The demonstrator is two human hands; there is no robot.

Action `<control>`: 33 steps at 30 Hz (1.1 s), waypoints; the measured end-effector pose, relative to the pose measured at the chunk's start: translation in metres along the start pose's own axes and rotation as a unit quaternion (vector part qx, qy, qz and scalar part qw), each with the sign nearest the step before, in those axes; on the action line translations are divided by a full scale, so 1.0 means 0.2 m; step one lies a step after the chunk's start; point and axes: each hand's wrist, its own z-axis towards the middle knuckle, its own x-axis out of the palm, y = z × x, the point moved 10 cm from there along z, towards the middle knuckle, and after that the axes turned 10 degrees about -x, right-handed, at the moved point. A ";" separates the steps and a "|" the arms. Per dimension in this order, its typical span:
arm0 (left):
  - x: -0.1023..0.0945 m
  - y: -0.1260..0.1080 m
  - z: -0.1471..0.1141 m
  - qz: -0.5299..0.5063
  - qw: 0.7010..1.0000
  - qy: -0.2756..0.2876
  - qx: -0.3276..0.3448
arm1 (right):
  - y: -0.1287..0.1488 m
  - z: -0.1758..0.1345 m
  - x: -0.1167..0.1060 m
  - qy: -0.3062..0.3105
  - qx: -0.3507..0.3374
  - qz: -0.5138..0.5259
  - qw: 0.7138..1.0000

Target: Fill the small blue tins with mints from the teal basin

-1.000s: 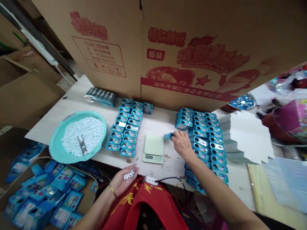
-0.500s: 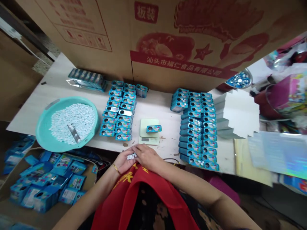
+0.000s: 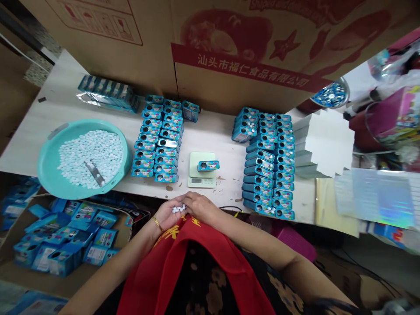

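Palm up and cupped at the table's front edge, my left hand [image 3: 167,215] holds a small pile of white tablets [image 3: 179,209]. My right hand [image 3: 201,207] meets it from the right, its fingers bent and pressed together over the edge of the pile. What is between those fingertips is hidden. Just beyond both hands, a pale green scale [image 3: 196,171] bears one blue box [image 3: 209,166] with a dark round opening in its top. To the left, a turquoise basin [image 3: 78,192] holds many more white tablets and a flat metal piece [image 3: 94,173].
Rows of blue boxes stand left [image 3: 155,145] and right [image 3: 267,168] of the scale, some right ones topped with tablets. A large carton [image 3: 210,78] walls the back. Blue packs fill an open carton [image 3: 98,238] below left. Folded white card [image 3: 323,144] stands at right.
The view has tipped, so the table sits higher in the picture. Both hands stay together over the tablets, the right fingers shifting slightly. The box remains on the scale.
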 end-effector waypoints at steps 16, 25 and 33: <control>0.15 -0.08 0.02 -0.018 0.999 0.042 0.008 | -0.43 -0.03 -0.60 -0.253 0.095 -0.053 0.961; 0.03 -0.04 -0.02 -0.026 1.000 0.010 0.010 | -0.45 -0.22 -0.66 -0.364 0.098 0.057 0.924; -0.05 -0.01 -0.03 -0.006 1.000 0.002 0.005 | -0.54 -0.55 -0.59 -0.434 0.220 0.100 0.868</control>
